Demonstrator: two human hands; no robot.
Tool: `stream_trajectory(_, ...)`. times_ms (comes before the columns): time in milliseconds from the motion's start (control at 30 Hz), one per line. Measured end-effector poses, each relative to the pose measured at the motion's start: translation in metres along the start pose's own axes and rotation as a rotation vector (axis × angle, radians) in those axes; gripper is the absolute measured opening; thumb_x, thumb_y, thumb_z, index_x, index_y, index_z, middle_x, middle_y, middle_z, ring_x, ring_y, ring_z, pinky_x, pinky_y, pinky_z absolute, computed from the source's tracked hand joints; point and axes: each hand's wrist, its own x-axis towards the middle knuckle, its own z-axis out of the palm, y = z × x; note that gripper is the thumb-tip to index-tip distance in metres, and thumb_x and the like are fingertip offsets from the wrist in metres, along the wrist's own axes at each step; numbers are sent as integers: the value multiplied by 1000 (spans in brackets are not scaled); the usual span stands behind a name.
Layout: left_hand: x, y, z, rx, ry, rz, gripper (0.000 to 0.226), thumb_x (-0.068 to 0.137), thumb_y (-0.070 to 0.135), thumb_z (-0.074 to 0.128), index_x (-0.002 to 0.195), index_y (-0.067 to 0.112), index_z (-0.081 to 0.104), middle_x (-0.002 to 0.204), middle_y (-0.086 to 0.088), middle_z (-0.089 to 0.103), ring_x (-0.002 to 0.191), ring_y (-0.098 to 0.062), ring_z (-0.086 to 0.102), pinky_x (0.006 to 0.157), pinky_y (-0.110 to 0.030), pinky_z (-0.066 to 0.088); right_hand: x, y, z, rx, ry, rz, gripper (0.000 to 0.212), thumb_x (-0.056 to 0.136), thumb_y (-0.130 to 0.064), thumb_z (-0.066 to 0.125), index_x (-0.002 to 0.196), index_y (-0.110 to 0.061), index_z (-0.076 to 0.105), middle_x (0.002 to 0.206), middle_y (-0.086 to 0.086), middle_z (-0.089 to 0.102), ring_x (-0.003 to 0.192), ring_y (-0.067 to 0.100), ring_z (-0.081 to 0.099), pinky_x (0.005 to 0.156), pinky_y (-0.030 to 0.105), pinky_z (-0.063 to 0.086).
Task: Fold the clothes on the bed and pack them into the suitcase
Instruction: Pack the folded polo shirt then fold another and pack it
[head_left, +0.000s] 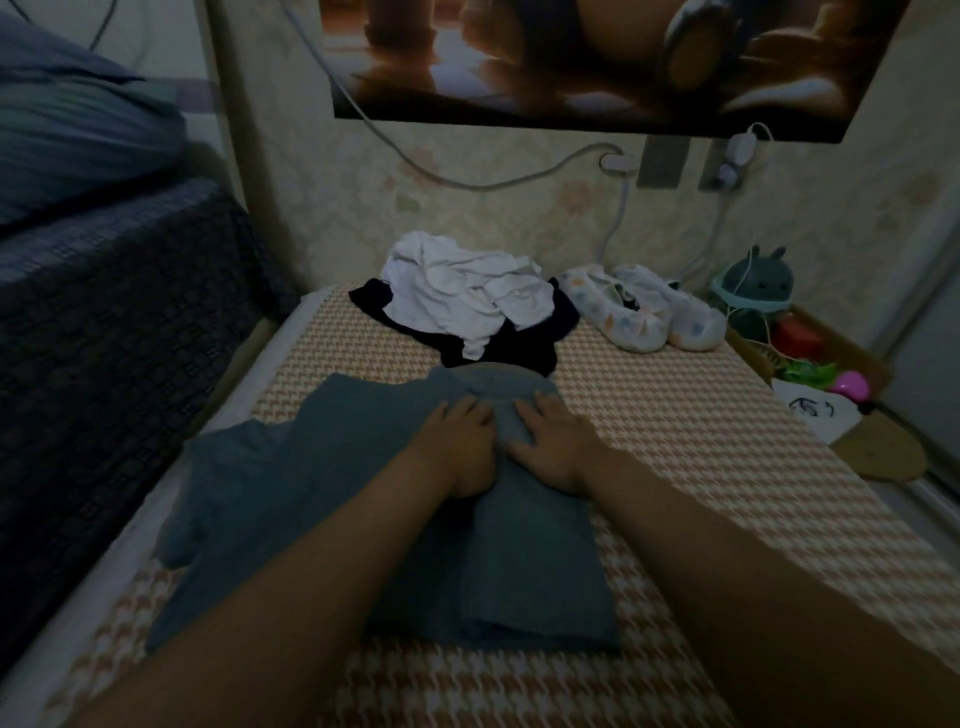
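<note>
A grey-blue T-shirt (291, 499) lies flat on the checked bed cover (701, 447), its right side folded over toward the middle and its left sleeve spread out. My left hand (457, 441) and my right hand (556, 441) both press flat on the shirt near its collar, fingers straight, side by side. Behind the shirt lies a crumpled white garment (467, 291) on top of a black garment (498, 348). No suitcase is in view.
A pair of pale patterned slippers (644, 306) sits at the back right of the bed. A box (810, 358) with a green toy and small items stands off the right edge. A dark sofa (104, 322) with a blue pillow borders the left. Cables hang on the wall.
</note>
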Motion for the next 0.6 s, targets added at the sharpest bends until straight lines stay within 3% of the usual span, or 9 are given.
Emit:
stream_trajectory(67,-17,12,-6,-76,25,70,55,98,36,35,147,12,30,155,-11,27,141,-28,24,116,-41,19,-7,-5,1,-63,76,-9,67,101,-50,25,155,-18,4,162,9,-8,149,24,-6,120,44,1)
stream_trajectory(100,-29,19,-8,-134,-21,77,61,98,41,35,150,13,24,157,-11,22,143,-28,21,117,-41,18,-13,-9,2,-87,102,-32,65,102,-45,25,155,-13,6,162,12,-5,149,25,-5,120,40,0)
stream_trajectory(233,-78,33,-11,-233,-299,42,108,81,78,41,152,21,-16,160,0,-20,147,-16,-16,121,-43,1,-43,-24,9,-53,124,-174,62,102,-35,32,155,-10,10,162,14,1,149,24,1,120,33,-1)
stream_trajectory(333,-101,30,-9,-251,-310,35,131,64,89,50,148,24,-27,155,6,-31,145,-12,-22,121,-40,-3,-67,-38,19,-40,116,-260,61,102,-38,30,155,-17,10,162,11,2,149,24,2,121,40,0)
stream_trajectory(500,-135,27,0,-289,-293,19,135,59,91,52,149,26,-25,156,10,-27,145,-10,-18,122,-39,1,-88,-54,26,-152,71,-280,68,99,-52,25,155,-22,3,163,2,-4,149,17,-5,119,47,-6)
stream_trajectory(600,-152,12,-6,-384,-259,12,117,67,87,51,154,30,-4,161,12,-5,148,-10,2,121,-37,12,-88,-66,21,-132,31,-253,67,100,-52,25,155,-19,5,163,3,-1,149,19,-1,120,46,-2)
